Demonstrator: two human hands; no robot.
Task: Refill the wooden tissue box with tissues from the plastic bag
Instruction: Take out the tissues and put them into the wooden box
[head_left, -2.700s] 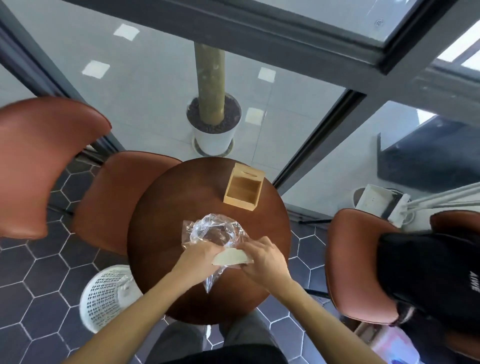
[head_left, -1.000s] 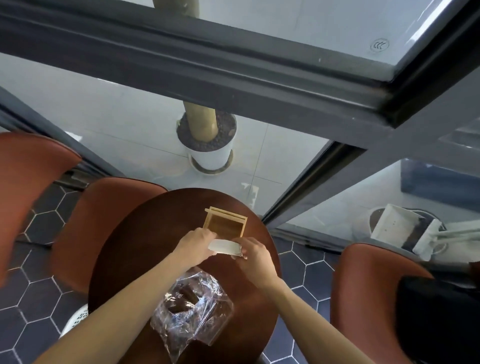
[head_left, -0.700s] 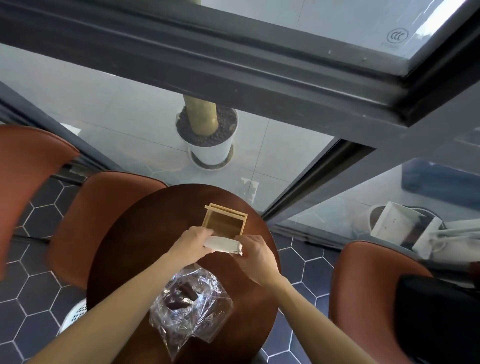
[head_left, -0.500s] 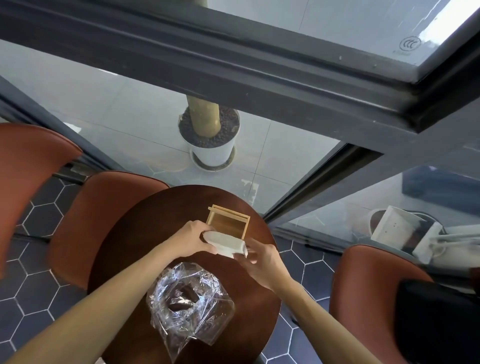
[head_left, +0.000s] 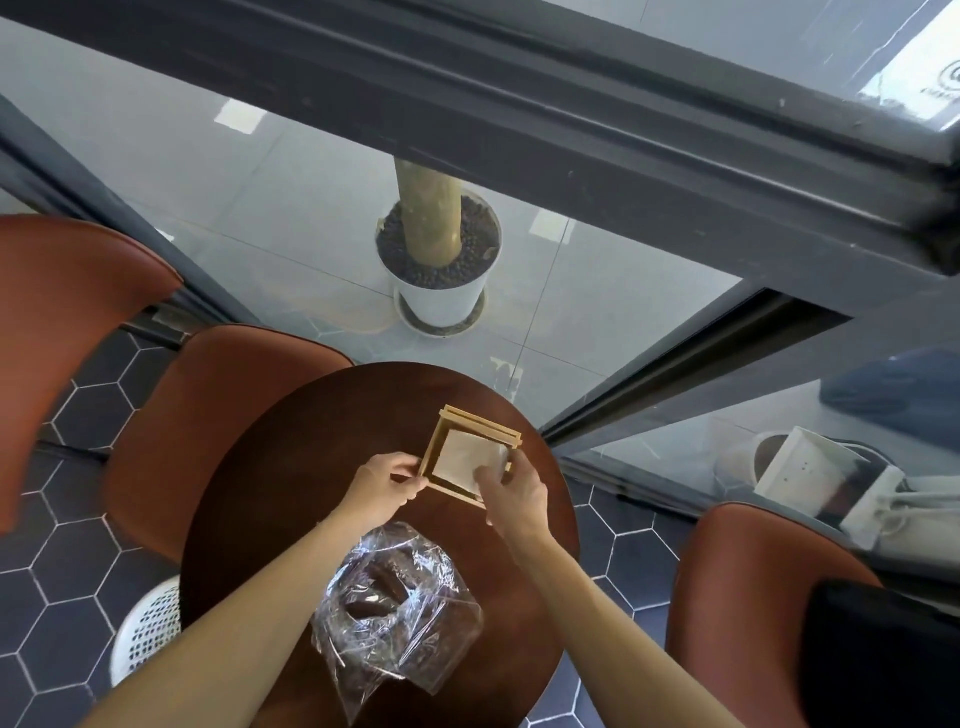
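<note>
- Since half a second ago the tissues (head_left: 467, 460) have gone from above the near rim down into the box (head_left: 447, 422); they now lie flat inside the open top.
- Bag (head_left: 397, 603) sits where it was on the table (head_left: 249, 499), nearer the person, well apart from the box, and looks empty now.
- Step in hand, as I read it: seating the stack. To do it well, press evenly at the corners so it drops level, keep the box braced so it doesn't skid on the table, and don't crumple the top sheet.
- Left hand (head_left: 384, 486): fingers curled, pinching the left wall of the box near its front corner. Steadying it, not carrying anything.
- Right hand (head_left: 511, 493): fingertips on the near right corner of the tissues, pushing down; loosely bent, not a fist. Probably no longer gripping the stack, but the fingers hide the contact, so it's hard to be sure.
- Box stands upright near the far edge of the table, by the window.
- Lid not visible from here.
</note>
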